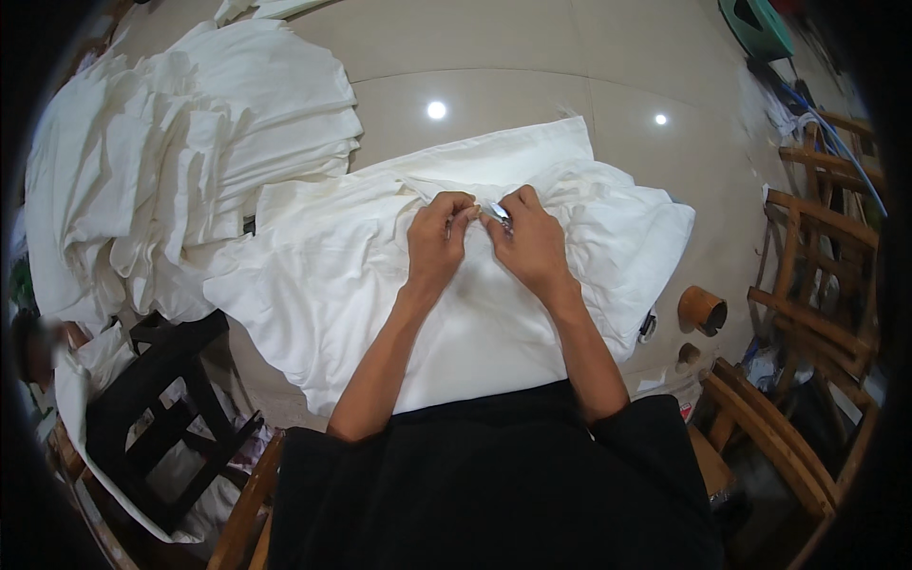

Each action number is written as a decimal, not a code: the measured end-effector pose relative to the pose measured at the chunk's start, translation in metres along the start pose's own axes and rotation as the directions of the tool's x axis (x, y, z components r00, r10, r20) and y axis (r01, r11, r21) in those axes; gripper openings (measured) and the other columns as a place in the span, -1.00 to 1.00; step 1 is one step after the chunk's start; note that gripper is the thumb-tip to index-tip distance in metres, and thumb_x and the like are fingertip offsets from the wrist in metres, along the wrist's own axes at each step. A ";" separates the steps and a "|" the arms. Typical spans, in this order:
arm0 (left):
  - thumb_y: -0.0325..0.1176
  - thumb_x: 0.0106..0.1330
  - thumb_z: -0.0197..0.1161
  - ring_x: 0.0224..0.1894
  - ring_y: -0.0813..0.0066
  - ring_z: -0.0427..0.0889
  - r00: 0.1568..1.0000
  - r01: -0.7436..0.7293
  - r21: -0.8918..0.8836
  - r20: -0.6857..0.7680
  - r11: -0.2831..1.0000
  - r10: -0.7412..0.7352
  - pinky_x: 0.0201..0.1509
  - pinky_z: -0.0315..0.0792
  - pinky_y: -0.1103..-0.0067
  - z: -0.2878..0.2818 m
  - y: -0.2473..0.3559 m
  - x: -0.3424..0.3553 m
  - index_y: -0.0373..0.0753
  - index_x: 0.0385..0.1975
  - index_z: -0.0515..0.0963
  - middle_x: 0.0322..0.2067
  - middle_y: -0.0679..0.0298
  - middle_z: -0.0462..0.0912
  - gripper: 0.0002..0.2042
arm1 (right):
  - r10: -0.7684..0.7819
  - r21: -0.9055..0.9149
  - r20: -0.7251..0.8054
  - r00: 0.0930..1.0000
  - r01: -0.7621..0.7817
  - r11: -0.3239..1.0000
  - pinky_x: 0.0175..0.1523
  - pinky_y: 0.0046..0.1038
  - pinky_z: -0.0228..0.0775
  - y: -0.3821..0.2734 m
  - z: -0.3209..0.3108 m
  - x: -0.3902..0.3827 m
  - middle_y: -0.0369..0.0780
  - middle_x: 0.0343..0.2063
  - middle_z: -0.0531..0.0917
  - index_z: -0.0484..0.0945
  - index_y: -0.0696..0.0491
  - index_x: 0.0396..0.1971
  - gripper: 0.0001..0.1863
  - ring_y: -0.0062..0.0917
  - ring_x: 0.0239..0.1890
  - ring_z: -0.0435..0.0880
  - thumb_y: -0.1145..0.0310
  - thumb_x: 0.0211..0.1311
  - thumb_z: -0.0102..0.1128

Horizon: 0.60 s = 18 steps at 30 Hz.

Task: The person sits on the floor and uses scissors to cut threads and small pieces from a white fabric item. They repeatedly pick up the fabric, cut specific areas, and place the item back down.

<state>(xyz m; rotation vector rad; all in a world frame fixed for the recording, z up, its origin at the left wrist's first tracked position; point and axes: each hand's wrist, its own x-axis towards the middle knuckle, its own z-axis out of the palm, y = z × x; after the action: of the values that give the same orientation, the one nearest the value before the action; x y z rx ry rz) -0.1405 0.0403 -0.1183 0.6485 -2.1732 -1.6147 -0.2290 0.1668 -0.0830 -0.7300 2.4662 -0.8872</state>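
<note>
A large white cloth garment (332,285) lies spread over my lap and out in front of me, in loose folds. Above its middle, my left hand (440,239) is closed, thumb and fingertips pinching a bit of the white cloth. Just to its right, my right hand (529,237) is closed around a small shiny metal tool that looks like thread snips (498,215). The tool's tip points toward the left fingertips, and the two hands almost touch. My fingers hide most of the tool and the pinched spot.
A tall heap of folded white cloth (209,123) stands at the left. Below it is a black wooden stool (157,418). Wooden chair frames (822,256) and a brown cylinder (701,311) are at the right. A green plastic stool (757,28) sits far right on the tiled floor (475,47).
</note>
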 end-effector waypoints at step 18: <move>-0.63 0.29 -0.03 0.16 0.12 0.51 0.456 0.519 0.533 -0.834 0.668 0.311 0.26 0.41 0.32 -0.219 0.043 -0.230 -0.40 0.08 0.45 0.15 -0.03 0.47 -0.64 | 0.051 0.679 0.280 0.959 -0.236 0.695 -0.27 -0.52 0.36 -0.062 0.034 0.003 -0.27 -0.49 0.59 0.56 0.20 -0.21 -0.66 -0.65 -0.42 0.48 0.17 0.34 0.28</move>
<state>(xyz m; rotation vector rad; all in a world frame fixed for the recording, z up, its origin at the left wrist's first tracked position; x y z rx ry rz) 0.1613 0.0038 -0.0170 1.4984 -1.7703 -0.0385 -0.1922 0.1089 -0.0661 -0.3213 1.7086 -1.4572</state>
